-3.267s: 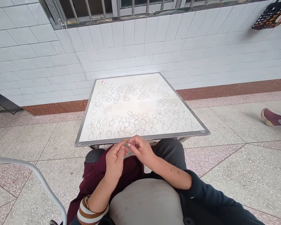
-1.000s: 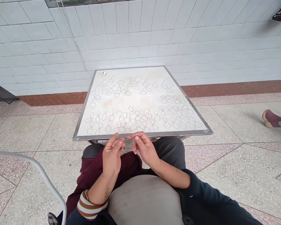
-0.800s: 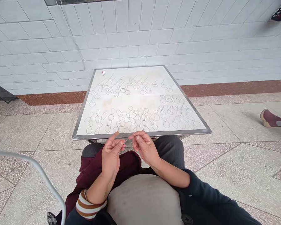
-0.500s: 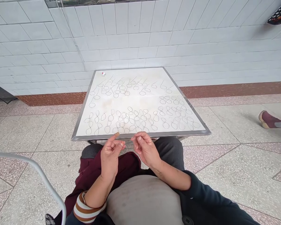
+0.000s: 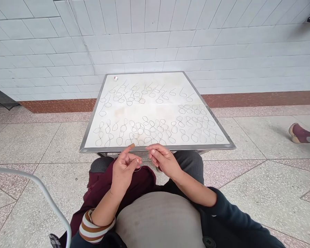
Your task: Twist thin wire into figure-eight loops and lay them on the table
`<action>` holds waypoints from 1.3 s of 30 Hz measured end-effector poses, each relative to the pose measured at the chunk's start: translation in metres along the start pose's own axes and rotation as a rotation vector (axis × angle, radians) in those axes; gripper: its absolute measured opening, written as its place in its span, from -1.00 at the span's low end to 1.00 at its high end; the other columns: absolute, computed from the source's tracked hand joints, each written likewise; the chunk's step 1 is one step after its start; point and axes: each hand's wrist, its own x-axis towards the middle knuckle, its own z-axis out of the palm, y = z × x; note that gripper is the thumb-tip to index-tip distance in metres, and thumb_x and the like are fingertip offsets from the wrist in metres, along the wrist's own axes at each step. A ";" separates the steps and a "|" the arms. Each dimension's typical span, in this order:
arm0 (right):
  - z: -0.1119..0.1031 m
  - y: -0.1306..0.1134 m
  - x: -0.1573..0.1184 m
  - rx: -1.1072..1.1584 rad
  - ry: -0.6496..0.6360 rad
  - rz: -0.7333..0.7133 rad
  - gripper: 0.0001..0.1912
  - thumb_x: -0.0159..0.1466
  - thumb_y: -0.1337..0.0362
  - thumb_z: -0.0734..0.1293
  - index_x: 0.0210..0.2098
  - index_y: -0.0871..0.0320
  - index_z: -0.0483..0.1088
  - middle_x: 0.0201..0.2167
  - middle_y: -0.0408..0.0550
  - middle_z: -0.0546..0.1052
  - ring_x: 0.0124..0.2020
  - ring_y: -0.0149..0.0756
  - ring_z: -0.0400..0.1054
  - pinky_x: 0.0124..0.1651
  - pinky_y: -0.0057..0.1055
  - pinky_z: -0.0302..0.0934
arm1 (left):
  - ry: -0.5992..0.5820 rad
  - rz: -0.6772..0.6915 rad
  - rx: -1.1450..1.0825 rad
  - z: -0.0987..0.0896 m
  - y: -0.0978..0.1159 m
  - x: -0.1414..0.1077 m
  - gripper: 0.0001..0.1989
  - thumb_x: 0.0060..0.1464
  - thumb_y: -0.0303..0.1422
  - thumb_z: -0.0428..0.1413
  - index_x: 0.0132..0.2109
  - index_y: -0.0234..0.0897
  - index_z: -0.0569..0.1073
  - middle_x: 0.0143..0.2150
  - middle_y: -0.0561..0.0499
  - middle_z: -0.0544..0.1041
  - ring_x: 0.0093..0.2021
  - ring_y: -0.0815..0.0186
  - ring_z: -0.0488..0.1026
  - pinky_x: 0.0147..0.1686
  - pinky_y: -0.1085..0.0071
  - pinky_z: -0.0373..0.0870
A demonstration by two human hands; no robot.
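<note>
Over my lap, just short of the table's near edge, my left hand (image 5: 125, 167) pinches a thin wire (image 5: 137, 169) between thumb and fingers; a small curve of it shows below the fingertips. My right hand (image 5: 164, 160) is also pinched, close by on the right, with the fine wire seeming to run across to it. On the white table (image 5: 142, 112) lie many thin wire pieces. Those near me are bent into figure-eight double loops (image 5: 172, 136); farther back are single loops with straight tails (image 5: 183, 93).
A small white and red object (image 5: 115, 79) sits in the table's far left corner. Behind the table rises a white tiled wall (image 5: 157, 44). A grey curved tube (image 5: 45, 193) is at my left. Another person's shoe (image 5: 299, 133) stands on the floor at right.
Both hands have shifted slightly right in the view, still pinched close together. The wire's visible curve below my left fingers looks smaller. The view has tilted down a little.
</note>
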 end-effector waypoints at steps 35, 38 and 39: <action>-0.010 -0.048 -0.003 -1.292 -0.420 -0.573 -0.71 0.38 0.41 0.13 -0.29 0.09 0.46 -0.45 -0.05 0.34 -0.37 -0.30 0.10 -0.46 -0.40 -0.03 | -0.090 0.044 0.279 0.007 0.003 -0.015 -0.45 0.02 -0.37 0.20 0.20 -0.11 0.39 -0.42 0.09 0.55 -0.41 0.34 0.48 -0.27 0.39 0.46; -0.009 -0.038 -0.003 -1.218 -0.351 -0.559 -0.75 0.38 0.38 0.14 -0.24 0.10 0.44 -0.38 -0.04 0.39 -0.32 -0.30 0.17 -0.40 -0.41 0.08 | -0.092 0.083 0.314 0.006 0.002 -0.015 -0.48 0.04 -0.37 0.18 0.18 -0.12 0.40 -0.45 0.09 0.52 -0.42 0.35 0.45 -0.27 0.40 0.44; -0.008 -0.032 -0.003 -1.173 -0.299 -0.544 -0.78 0.38 0.36 0.15 -0.22 0.10 0.43 -0.35 -0.03 0.41 -0.30 -0.29 0.21 -0.36 -0.41 0.12 | -0.090 0.088 0.316 0.006 0.001 -0.015 -0.49 0.04 -0.37 0.18 0.18 -0.12 0.41 -0.46 0.10 0.52 -0.43 0.36 0.44 -0.29 0.41 0.43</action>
